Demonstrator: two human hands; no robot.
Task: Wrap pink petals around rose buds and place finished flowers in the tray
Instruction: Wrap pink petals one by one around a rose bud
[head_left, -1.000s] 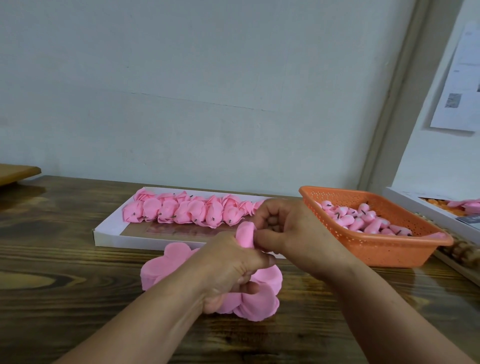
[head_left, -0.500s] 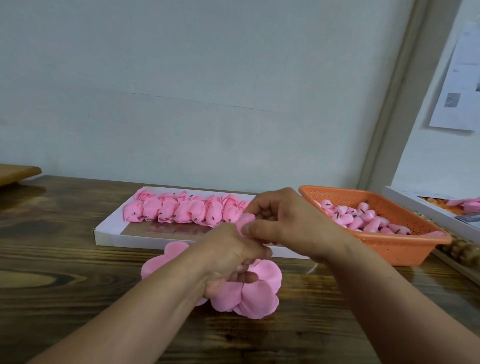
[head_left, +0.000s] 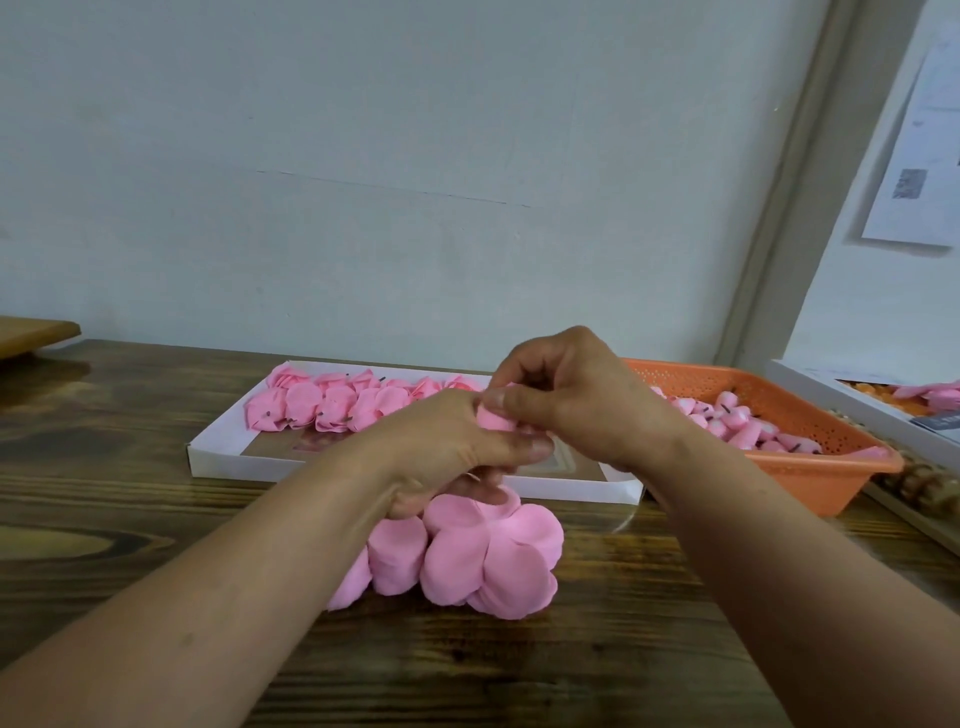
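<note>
My left hand (head_left: 447, 447) grips a stack of pink petals (head_left: 467, 561) that hangs below it over the wooden table, and a small pink rose bud (head_left: 493, 418) pokes out above its fingers. My right hand (head_left: 576, 400) pinches the bud from the right with thumb and fingers. Behind the hands lies a flat white tray (head_left: 218, 457) holding a row of finished pink flowers (head_left: 332, 408). An orange basket (head_left: 810, 467) at the right holds several pink buds (head_left: 737, 423).
A second white tray (head_left: 852, 400) with pink and orange pieces lies at the far right edge, with a wooden beaded thing (head_left: 924, 486) in front of it. A wooden board (head_left: 31, 332) sits at the far left. The wall stands close behind the table.
Both hands have risen slightly with the petals. The right hand has pushed the bud lower into the left hand's grip, so less of it shows.
</note>
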